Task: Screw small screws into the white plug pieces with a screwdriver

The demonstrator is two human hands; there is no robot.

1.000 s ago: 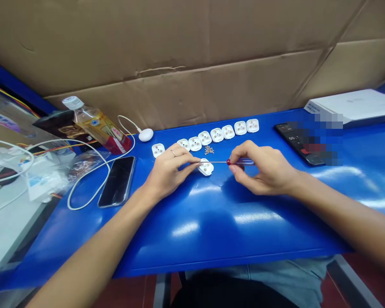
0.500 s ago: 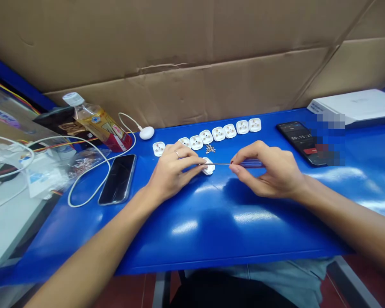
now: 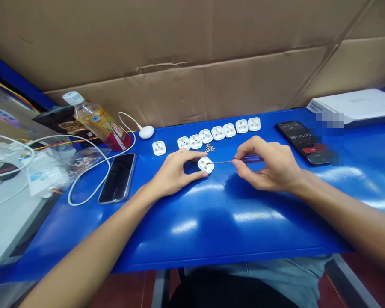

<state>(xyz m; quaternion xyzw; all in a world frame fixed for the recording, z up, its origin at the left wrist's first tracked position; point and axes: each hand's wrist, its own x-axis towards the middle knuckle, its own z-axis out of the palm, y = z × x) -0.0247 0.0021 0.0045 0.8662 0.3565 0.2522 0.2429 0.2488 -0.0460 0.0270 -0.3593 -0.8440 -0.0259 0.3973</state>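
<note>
Your left hand (image 3: pixel 175 171) pinches the small white plastic plug piece (image 3: pixel 205 164); your right hand (image 3: pixel 266 164) grips the thin red-handled screwdriver (image 3: pixel 234 161), with loose brass screws (image 3: pixel 209 148) just behind.

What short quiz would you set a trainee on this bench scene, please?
1. True or false: the right hand holds the screwdriver, its tip at the plug piece pinched by the left hand.
2. Where do the loose screws lie? A: on the blue table, between the held piece and the row of plug pieces. B: on the dark phone. C: on the white box.
3. How many white plug pieces lie on the table, not counting the held one?
Key: 1 true; 2 A; 3 eight.
</note>
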